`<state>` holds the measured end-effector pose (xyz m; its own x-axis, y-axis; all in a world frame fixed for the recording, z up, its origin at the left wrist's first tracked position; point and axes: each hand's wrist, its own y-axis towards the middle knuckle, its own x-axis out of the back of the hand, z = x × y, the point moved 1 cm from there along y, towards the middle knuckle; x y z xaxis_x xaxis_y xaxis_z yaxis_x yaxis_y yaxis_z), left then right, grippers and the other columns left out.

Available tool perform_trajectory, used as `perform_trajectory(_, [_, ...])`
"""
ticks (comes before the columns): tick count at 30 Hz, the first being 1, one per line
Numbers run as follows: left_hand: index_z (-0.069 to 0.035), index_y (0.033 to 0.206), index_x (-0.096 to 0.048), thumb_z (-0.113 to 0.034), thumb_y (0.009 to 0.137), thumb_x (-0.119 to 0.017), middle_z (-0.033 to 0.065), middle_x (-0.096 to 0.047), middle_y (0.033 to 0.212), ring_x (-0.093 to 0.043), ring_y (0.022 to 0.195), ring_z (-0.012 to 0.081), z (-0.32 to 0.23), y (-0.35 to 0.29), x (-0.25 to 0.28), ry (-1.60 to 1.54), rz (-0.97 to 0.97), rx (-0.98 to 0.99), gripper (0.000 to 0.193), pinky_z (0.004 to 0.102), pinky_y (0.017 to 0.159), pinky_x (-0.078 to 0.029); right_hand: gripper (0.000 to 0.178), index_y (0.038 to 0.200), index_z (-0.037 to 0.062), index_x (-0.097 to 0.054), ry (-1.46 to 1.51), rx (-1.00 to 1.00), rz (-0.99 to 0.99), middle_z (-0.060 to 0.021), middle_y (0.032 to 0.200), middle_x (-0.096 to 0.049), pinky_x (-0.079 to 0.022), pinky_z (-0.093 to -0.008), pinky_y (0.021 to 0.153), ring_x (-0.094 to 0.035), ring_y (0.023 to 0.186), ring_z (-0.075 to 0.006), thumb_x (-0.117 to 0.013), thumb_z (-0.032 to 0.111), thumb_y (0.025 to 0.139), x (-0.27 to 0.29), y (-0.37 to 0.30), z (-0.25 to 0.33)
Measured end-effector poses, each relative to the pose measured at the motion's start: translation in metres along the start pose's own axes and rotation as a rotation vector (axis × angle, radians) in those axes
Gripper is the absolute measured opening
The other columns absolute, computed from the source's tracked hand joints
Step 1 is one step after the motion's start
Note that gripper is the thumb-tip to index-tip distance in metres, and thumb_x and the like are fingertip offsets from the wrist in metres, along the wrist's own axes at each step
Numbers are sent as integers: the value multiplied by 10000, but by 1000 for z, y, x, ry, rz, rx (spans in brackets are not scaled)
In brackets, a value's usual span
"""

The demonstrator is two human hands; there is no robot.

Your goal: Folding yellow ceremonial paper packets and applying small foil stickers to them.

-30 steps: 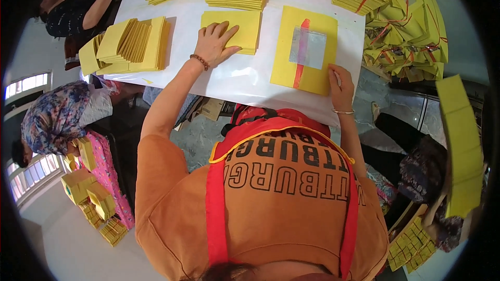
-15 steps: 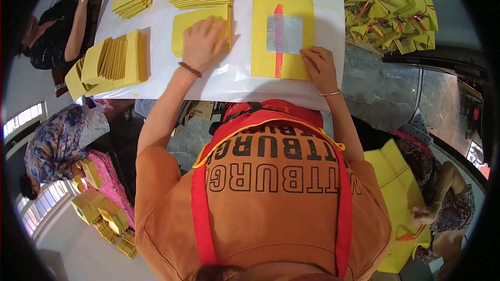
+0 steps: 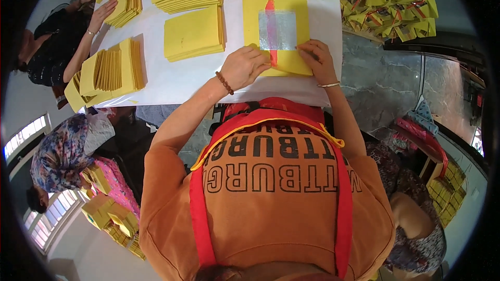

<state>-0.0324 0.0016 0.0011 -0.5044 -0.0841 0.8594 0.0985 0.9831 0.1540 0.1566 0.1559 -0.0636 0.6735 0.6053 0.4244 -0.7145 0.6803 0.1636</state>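
Since half a second earlier, our left hand (image 3: 249,66) had left the stack of yellow sheets (image 3: 194,32) and come across to the near edge of the single yellow sheet (image 3: 276,26), beside our right hand (image 3: 316,60).

From the head camera, we saw that sheet lying flat on the white table (image 3: 172,80), straight ahead of us, with a silver foil square (image 3: 277,29) at its middle and a red strip (image 3: 270,26) running down over the foil. Our left hand's fingers were curled down onto the sheet's near edge at the foot of the red strip, pressing rather than clasping. Our right hand lay on the near right corner, fingers bent, touching the paper; we could not tell whether it pinched anything.

The stack sat just left of the sheet. Farther left stood fanned yellow bundles (image 3: 110,68), where another person's hand (image 3: 102,14) rested. Tied yellow bundles (image 3: 388,8) were heaped beyond the table's right end.
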Motion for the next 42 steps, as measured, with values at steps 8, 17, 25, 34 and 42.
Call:
perform_trajectory(8, [-24,847,-645,-215,820,-592,116,-604,700,-563,630,243,20,2,-5,-474,18,526,200,331,584,-440,359,1024,24,-616,173,-102,99,-79,1094,-556,-340,-311,948,-474,1060,-194,-401,300,945,4,0,-11])
perform_trajectory(17, [2,817,-652,-210,782,-610,68,-602,670,-536,607,113,28,1,-10,-668,-30,642,219,259,569,-429,323,1002,5,-601,172,-60,-37,-122,1043,-589,-343,-353,918,-483,1025,-264,-461,269,880,0,-4,-9])
perform_trajectory(25, [-32,809,-662,-151,810,-597,-46,-523,606,-404,483,20,32,5,-9,-815,44,686,135,192,410,-298,248,980,9,-605,160,-50,-34,-109,1020,-598,-373,-327,880,-506,985,-243,-537,216,863,1,-4,-7])
perform_trajectory(34, [-2,791,-652,-164,780,-617,16,-578,665,-496,622,71,33,7,-4,-861,148,703,166,232,575,-408,234,968,14,-612,233,-92,-78,-102,1010,-600,-379,-334,877,-507,981,-243,-569,210,848,-1,-6,-9])
perform_trajectory(42, [-20,885,-638,-195,779,-652,25,-587,801,-498,699,85,22,0,-1,-888,59,669,206,234,621,-414,197,907,65,-618,44,39,22,-59,921,-602,-390,-330,829,-510,931,-233,-680,144,738,-1,1,-9])
